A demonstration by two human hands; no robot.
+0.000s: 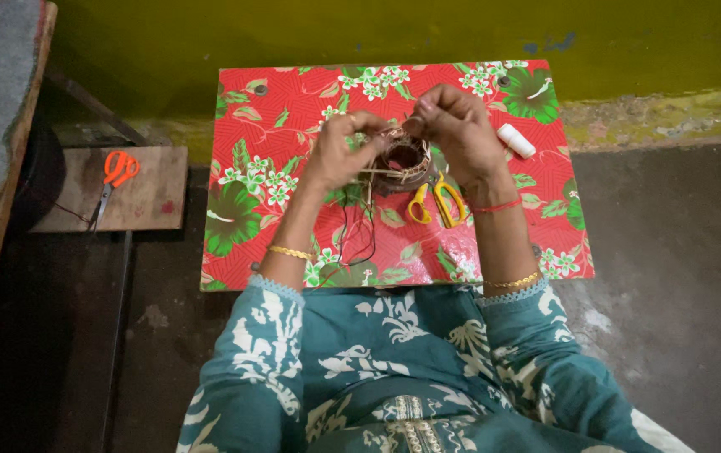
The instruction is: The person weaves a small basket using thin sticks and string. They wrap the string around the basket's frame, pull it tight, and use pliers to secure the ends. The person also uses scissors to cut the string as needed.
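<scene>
While both my hands, left (342, 149) and right (453, 126), pinch the brown coil (400, 159) over the worktop (293, 92), yellow scissors (436, 203) lie at its five o'clock

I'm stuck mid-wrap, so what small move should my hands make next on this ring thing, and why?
Probably draw the dark thread snug. Both the left hand and the right hand pinch at the top of the round brown wound piece, while the thread hangs slack in loops over the floral table.
</scene>
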